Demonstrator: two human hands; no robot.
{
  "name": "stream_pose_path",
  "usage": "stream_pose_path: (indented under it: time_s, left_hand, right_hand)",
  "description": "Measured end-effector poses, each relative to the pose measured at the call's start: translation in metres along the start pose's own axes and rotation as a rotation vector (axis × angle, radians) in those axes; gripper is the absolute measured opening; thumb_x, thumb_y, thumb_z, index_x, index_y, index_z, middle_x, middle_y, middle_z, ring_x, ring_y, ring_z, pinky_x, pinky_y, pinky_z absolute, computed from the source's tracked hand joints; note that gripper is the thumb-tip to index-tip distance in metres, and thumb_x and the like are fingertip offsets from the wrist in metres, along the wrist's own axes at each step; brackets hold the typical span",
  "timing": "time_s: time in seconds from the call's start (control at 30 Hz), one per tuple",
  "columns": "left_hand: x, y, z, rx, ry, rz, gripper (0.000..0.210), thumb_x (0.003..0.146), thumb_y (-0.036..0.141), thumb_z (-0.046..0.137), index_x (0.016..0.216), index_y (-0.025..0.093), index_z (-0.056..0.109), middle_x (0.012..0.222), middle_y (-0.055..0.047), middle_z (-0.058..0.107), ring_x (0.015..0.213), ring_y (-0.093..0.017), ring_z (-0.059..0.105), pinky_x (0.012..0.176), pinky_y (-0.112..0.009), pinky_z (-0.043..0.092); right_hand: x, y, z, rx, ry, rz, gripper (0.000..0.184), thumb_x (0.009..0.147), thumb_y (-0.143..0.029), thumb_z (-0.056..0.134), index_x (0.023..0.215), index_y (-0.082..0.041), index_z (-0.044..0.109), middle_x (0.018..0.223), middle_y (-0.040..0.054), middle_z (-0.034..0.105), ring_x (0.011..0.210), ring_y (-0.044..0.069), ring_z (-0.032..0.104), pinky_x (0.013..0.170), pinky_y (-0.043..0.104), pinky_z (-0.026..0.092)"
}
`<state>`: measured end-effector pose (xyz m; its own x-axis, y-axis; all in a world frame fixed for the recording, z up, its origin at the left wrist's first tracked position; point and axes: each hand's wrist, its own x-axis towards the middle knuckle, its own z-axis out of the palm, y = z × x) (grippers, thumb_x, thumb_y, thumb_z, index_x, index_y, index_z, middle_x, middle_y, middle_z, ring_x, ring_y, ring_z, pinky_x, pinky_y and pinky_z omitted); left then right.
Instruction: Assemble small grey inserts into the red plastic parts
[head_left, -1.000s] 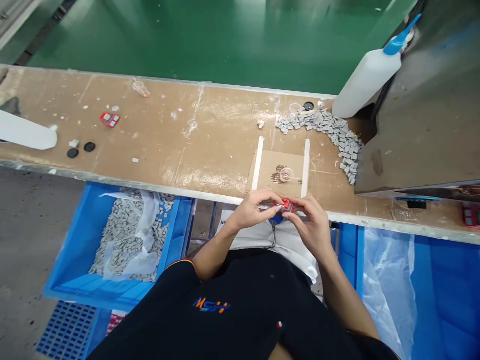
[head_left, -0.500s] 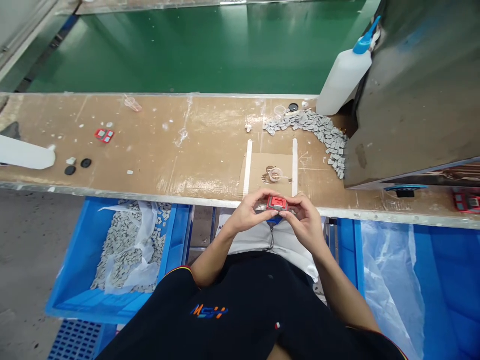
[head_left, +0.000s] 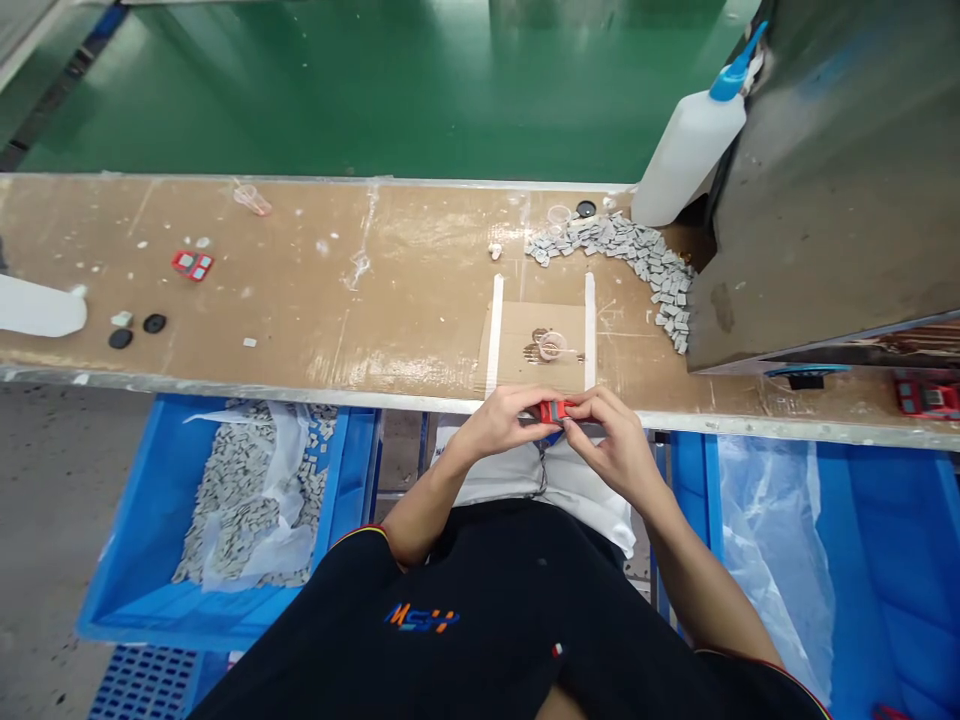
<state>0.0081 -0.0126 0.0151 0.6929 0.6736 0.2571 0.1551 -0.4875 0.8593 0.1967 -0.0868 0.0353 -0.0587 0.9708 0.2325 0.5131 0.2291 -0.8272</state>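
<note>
A small red plastic part (head_left: 553, 412) sits between my two hands, just at the front edge of the bench. My left hand (head_left: 501, 420) pinches its left side, thumb below and fingers above. From the right, my right hand (head_left: 609, 438) grips the other side between thumb and fingers. The fingers cover much of the part. Beyond it, a small clear cup (head_left: 551, 346) with a thin stick rests on a cardboard square (head_left: 517, 350) edged by white tape strips. Small grey pieces (head_left: 637, 250) lie in a curved heap farther right.
A white squeeze bottle (head_left: 690, 150) with a blue nozzle leans by a metal housing (head_left: 825, 200). A blue bin (head_left: 127, 590) of grey pieces stands at left; another blue bin (head_left: 885, 560) holds clear film. A red part (head_left: 193, 265) and black caps (head_left: 154, 323) lie at left.
The red part has been turned in my fingers, so its recessed top face no longer shows as before. Both hands stay on it. The view has shifted slightly.
</note>
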Motion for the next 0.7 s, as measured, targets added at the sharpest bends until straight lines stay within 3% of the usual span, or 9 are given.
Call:
stream_pose_path:
  time_s: [0.27, 0.4, 0.5, 0.6, 0.7]
  left_hand:
    - [-0.003, 0.013, 0.006, 0.127, -0.029, 0.034, 0.028, 0.095, 0.020, 0.062, 0.122, 0.016, 0.066, 0.108, -0.012, 0.075, 0.100, -0.022, 0.072, 0.088, -0.036, 0.060]
    - [0.000, 0.015, 0.008, -0.031, -0.111, 0.050, 0.045, 0.092, 0.033, 0.069, 0.133, 0.017, 0.061, 0.118, -0.015, 0.074, 0.102, -0.023, 0.074, 0.091, -0.038, 0.062]
    - [0.005, 0.005, 0.002, -0.152, -0.074, -0.063, 0.053, 0.089, 0.039, 0.072, 0.136, 0.018, 0.059, 0.121, -0.015, 0.074, 0.097, -0.023, 0.075, 0.086, -0.036, 0.064]
    - [0.009, -0.009, -0.007, -0.164, 0.012, -0.223, 0.038, 0.089, 0.040, 0.070, 0.118, 0.015, 0.070, 0.111, -0.014, 0.078, 0.089, -0.023, 0.076, 0.082, -0.035, 0.066]
    - [0.011, -0.014, -0.012, -0.181, 0.028, -0.306, 0.039, 0.088, 0.045, 0.069, 0.109, 0.013, 0.073, 0.103, -0.015, 0.079, 0.084, -0.023, 0.077, 0.076, -0.034, 0.066]
  right_hand:
    - [-0.003, 0.004, 0.002, 0.026, -0.003, -0.010, 0.010, 0.093, -0.022, 0.061, 0.083, -0.022, 0.062, 0.088, 0.0045, 0.063, 0.083, 0.018, 0.065, 0.073, 0.031, 0.052]
    - [-0.031, 0.002, -0.019, -0.008, 0.048, 0.020, 0.008, 0.096, -0.025, 0.060, 0.091, -0.023, 0.066, 0.097, 0.0077, 0.069, 0.091, 0.021, 0.067, 0.079, 0.035, 0.055]
    - [-0.068, 0.019, -0.066, -0.143, 0.249, 0.167, 0.012, 0.097, -0.029, 0.058, 0.091, -0.023, 0.067, 0.093, 0.0073, 0.071, 0.087, 0.021, 0.067, 0.076, 0.037, 0.055]
    - [-0.099, 0.057, -0.137, -0.404, 0.617, 0.389, 0.019, 0.093, -0.038, 0.059, 0.084, -0.022, 0.064, 0.082, 0.0070, 0.067, 0.078, 0.023, 0.064, 0.067, 0.037, 0.054]
    - [-0.099, 0.097, -0.202, -0.634, 0.813, 0.572, 0.019, 0.085, -0.037, 0.060, 0.073, -0.022, 0.057, 0.077, 0.0084, 0.062, 0.075, 0.026, 0.059, 0.076, 0.046, 0.052]
